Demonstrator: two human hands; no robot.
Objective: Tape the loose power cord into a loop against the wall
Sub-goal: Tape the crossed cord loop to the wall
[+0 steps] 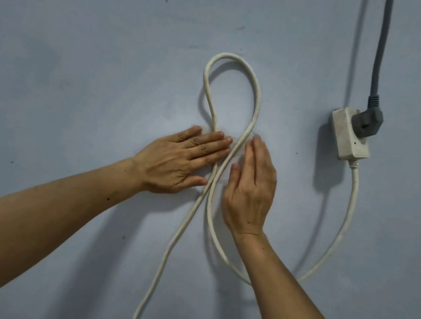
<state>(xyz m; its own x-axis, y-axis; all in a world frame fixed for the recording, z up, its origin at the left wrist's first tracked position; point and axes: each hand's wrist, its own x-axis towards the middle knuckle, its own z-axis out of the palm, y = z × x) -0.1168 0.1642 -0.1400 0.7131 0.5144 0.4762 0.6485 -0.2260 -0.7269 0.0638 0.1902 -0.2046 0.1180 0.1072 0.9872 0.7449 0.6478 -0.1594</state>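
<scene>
A white power cord forms an upright loop against the pale blue wall. Its two strands cross at about the height of my fingers. My left hand lies flat on the wall just left of the crossing, fingertips touching the cord. On the right side of the crossing my right hand presses with fingers straight and together. A faint clear strip of tape seems to lie across the crossing, hard to make out. One strand hangs down to the bottom edge, the other curves right.
A white socket box sits on the wall at the right, with the white cord leaving its bottom. A grey plug is pushed into it, and its grey cable runs up out of view.
</scene>
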